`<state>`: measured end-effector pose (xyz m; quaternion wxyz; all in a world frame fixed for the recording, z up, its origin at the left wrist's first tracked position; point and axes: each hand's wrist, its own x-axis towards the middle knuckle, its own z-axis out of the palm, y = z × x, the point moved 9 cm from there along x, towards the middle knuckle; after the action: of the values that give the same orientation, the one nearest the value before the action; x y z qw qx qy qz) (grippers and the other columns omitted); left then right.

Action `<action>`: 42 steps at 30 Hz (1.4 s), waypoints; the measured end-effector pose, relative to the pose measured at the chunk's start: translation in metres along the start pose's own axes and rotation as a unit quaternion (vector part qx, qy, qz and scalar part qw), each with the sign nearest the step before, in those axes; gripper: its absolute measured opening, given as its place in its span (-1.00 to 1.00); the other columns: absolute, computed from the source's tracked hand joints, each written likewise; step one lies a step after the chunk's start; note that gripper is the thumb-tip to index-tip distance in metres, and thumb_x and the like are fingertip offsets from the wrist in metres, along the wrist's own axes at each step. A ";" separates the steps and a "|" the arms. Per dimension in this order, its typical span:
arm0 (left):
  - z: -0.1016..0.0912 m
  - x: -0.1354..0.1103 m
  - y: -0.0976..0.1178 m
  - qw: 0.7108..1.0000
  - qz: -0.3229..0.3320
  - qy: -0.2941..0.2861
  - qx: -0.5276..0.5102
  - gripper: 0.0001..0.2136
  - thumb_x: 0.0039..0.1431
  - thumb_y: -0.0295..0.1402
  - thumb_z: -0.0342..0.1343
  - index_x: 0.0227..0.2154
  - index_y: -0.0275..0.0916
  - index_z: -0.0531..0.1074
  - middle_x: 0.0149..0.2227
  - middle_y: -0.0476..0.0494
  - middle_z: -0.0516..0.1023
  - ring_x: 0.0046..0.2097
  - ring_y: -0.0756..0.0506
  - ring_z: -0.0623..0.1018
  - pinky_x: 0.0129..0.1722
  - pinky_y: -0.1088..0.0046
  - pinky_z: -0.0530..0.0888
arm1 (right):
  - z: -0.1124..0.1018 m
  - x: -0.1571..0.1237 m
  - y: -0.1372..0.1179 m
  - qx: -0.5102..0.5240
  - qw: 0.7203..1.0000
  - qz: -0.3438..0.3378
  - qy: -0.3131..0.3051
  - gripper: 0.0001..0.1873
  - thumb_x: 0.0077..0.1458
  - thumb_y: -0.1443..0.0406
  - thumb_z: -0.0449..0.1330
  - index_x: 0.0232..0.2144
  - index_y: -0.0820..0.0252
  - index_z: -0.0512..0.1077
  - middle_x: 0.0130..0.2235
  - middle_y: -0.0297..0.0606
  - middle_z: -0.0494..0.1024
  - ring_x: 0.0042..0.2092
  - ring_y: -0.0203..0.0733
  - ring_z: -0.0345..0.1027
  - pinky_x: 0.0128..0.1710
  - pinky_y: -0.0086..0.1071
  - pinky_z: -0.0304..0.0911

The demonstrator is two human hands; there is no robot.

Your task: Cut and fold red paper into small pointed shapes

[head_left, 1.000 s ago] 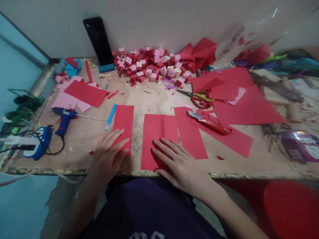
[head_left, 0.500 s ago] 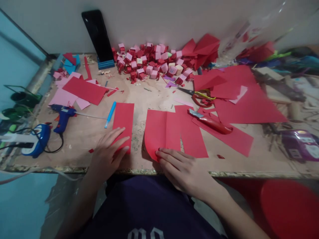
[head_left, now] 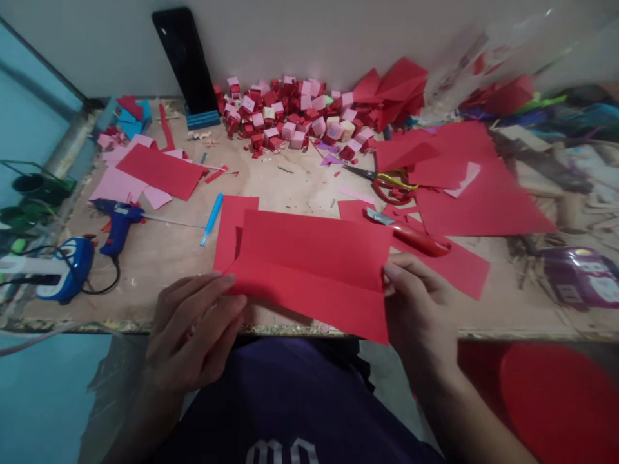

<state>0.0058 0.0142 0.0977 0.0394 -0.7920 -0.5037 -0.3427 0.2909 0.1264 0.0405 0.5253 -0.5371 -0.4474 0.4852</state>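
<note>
We log sheet [head_left: 314, 270]: matt, smooth red paper | table [head_left: 164, 258]: bare, rough wood | knife [head_left: 416, 240]: glossy red plastic, metal blade | scissors [head_left: 382, 182]: metal blades, glossy handles | glue gun [head_left: 118, 222]: blue plastic | phone [head_left: 181, 58]: glossy black

White letters run across my dark purple shirt [head_left: 290, 406] at the very bottom of the view, but only their tops show, so I cannot read a word. The purple packet [head_left: 580, 277] at the right of my worktop [head_left: 159, 258] carries pale print, too blurred to read. Marks on the small pink cubes [head_left: 290, 125] are too tiny.
</note>
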 end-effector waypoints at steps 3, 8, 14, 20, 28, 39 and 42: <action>0.018 0.007 -0.001 1.000 0.005 -0.028 0.005 -0.61 0.28 -0.50 0.27 0.14 -0.15 0.46 0.12 -0.27 0.63 0.18 -0.28 0.59 0.14 0.06 0.54 | 0.000 0.010 0.021 -0.064 0.997 0.031 -0.025 -0.76 0.12 0.14 0.38 -0.49 0.12 0.51 -0.51 -0.39 0.46 -0.50 -0.29 0.32 -0.53 -0.41 0.27; 0.072 0.009 -0.015 0.986 0.011 -0.158 0.050 -0.79 0.43 -0.40 0.14 0.07 -0.21 0.49 0.23 -0.29 0.58 0.23 -0.26 0.57 0.24 0.07 0.46 | -0.030 0.030 -0.004 -0.293 0.952 -0.086 0.007 -0.74 0.23 0.07 0.32 -0.11 0.04 0.62 -0.17 -0.22 0.70 -0.22 -0.06 0.60 -0.21 -0.15 0.53; 0.076 0.014 -0.013 0.985 0.030 -0.159 0.066 -0.83 0.43 -0.37 0.15 0.02 -0.21 0.51 0.03 -0.22 0.69 0.04 -0.22 0.65 0.08 0.18 0.49 | -0.059 0.076 -0.017 -0.627 0.744 -0.220 -0.067 -0.51 0.30 -0.04 0.14 0.09 0.07 0.54 0.18 0.02 0.59 0.18 0.30 0.45 0.20 0.23 0.34; 0.097 0.016 -0.020 0.966 0.036 -0.249 0.055 -0.56 0.46 -0.21 0.09 0.30 -0.28 0.35 0.43 -0.36 0.35 0.43 -0.32 0.36 0.41 0.02 0.27 | -0.075 0.087 0.001 -0.638 0.754 -0.152 -0.041 -0.62 0.35 -0.09 0.02 -0.04 -0.19 0.53 0.05 -0.13 0.65 0.05 0.25 0.50 0.04 0.15 0.41; 0.094 0.008 -0.029 0.959 0.001 -0.285 -0.006 -0.53 0.39 -0.18 0.15 0.27 -0.25 0.39 0.38 -0.35 0.41 0.38 -0.36 0.43 0.46 -0.12 0.18 | -0.016 0.026 -0.022 -0.428 0.855 -0.184 -0.230 -0.67 0.36 0.11 0.22 0.12 -0.19 0.57 -0.26 -0.29 0.66 -0.38 -0.13 0.50 -0.49 -0.28 0.33; 0.096 0.006 -0.030 0.943 -0.016 -0.330 -0.051 -0.40 0.34 -0.33 0.14 0.40 -0.26 0.21 0.48 -0.35 0.24 0.48 -0.37 0.27 0.51 -0.18 0.07 | 0.053 -0.014 -0.012 -0.367 0.775 -0.203 -0.472 -0.59 0.39 0.29 0.18 0.21 -0.05 0.57 0.02 -0.25 0.74 -0.16 -0.07 0.70 -0.26 -0.32 0.59; 0.097 0.006 -0.029 0.948 -0.002 -0.314 -0.041 -0.35 0.39 -0.21 0.14 0.44 -0.32 0.14 0.46 -0.40 0.27 0.48 -0.37 0.28 0.52 -0.14 0.06 | 0.059 -0.011 -0.007 -0.368 0.771 -0.199 -0.480 -0.58 0.40 0.31 0.17 0.22 -0.04 0.56 0.03 -0.26 0.73 -0.13 -0.06 0.70 -0.25 -0.31 0.61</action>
<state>0.0323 0.0728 0.0192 -0.1539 -0.8594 -0.4779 -0.0968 0.2311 0.1231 0.0492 0.0892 -0.2857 -0.8826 0.3626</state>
